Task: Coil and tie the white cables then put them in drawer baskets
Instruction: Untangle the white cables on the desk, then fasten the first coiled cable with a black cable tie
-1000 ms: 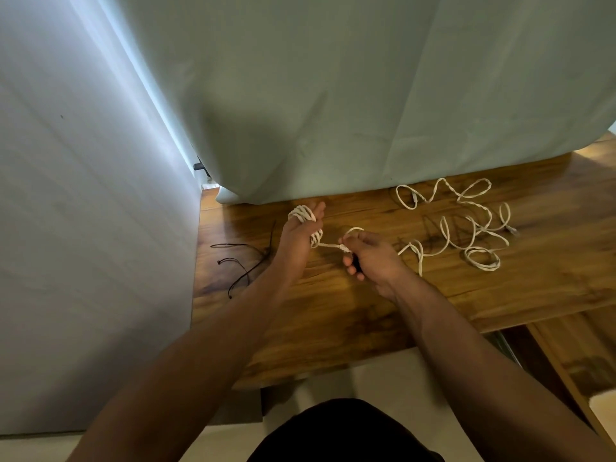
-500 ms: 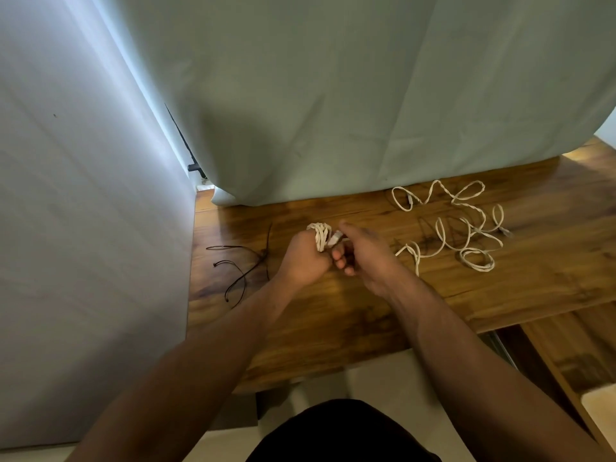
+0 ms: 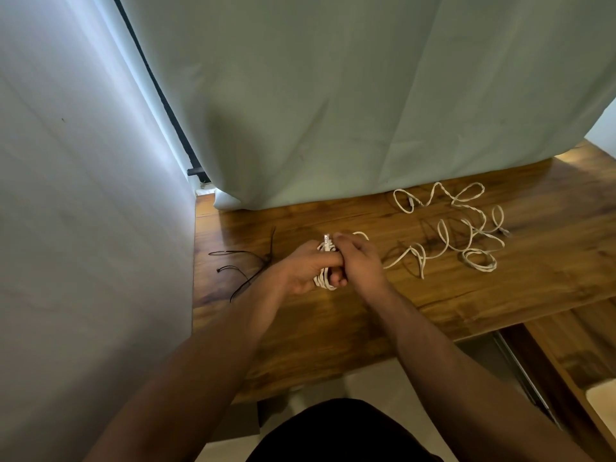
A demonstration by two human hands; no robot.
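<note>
Head view: hands (image 3: pixel 300 268) (image 3: pixel 361 261) grip coil (image 3: pixel 322 281), seemingly well inside table (image 3: pixel 333 335) edges.

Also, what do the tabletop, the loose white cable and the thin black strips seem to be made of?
Tabletop: wood or wood-look laminate, semi-gloss; grain and sheen show. Loose white cable: twisted or braided jacket, matte cream. Black strips: probably plastic cable ties, thin, stiffly curved.

Both my forearms are bare along all the length that shows, and so are my left hand (image 3: pixel 300 268) and my right hand (image 3: pixel 361 261). Near me, low between the arms, sits a rounded patch of my plain black cloth garment (image 3: pixel 343 431).
</note>
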